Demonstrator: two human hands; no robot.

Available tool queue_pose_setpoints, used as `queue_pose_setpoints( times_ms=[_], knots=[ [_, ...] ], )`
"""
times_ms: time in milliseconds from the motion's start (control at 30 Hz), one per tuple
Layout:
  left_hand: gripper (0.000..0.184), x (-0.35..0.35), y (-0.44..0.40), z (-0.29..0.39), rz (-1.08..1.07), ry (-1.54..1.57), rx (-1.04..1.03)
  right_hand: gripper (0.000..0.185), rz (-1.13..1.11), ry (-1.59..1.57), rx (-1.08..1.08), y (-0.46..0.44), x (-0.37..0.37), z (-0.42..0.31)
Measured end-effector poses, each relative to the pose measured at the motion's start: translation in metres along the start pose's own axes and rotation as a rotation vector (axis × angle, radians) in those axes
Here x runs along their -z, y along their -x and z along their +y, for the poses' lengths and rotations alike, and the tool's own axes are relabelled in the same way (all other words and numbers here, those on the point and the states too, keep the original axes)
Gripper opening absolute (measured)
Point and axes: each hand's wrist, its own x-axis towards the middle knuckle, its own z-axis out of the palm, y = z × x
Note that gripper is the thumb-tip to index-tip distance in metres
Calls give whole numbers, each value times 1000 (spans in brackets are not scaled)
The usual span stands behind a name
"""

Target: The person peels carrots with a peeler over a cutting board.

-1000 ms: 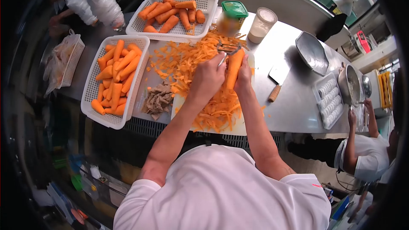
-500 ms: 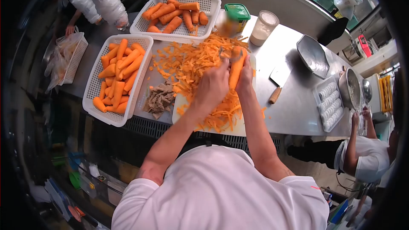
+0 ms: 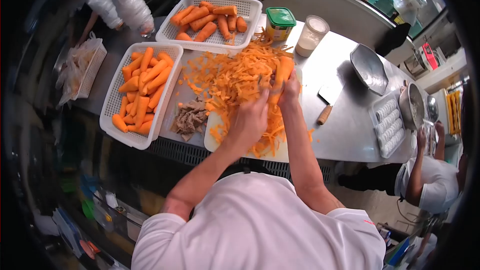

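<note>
My right hand (image 3: 289, 93) grips a thick orange carrot (image 3: 284, 71), tilted with its wide end away from me. Beside its lower part, my left hand (image 3: 252, 114) is closed around a peeler (image 3: 265, 84), which is blurred and mostly hidden by the fingers. Under and ahead of both hands spreads a heap of carrot peelings (image 3: 239, 70). They cover much of a pale cutting board (image 3: 212, 140), whose near edge shows.
White baskets of carrots stand left (image 3: 165, 82) and at the back (image 3: 257, 12). A crumpled brown cloth (image 3: 190, 117), green-lidded tub (image 3: 281, 17), jar (image 3: 312, 35), cleaver (image 3: 327, 105) and metal pan (image 3: 369, 69) surround the board. A co-worker (image 3: 432, 180) stands right.
My left hand has drawn back toward me along the carrot. My right hand keeps its hold, and the carrot's far end has shifted slightly right. The view has moved a little.
</note>
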Motion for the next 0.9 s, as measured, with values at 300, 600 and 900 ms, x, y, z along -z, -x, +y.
queue_pose_setpoints(
  times_ms=[300, 600, 900],
  knots=[
    [35, 6, -49, -1, 79, 101, 34, 55, -96, 13, -134, -14, 20, 13],
    [33, 33, 3, 12, -185, 106, 64, 55, 10, 50, -18, -10, 21, -4],
    [36, 12, 22, 6, -98, -63, 0, 61, 11, 43, 14, -22, 19, -5]
  ],
)
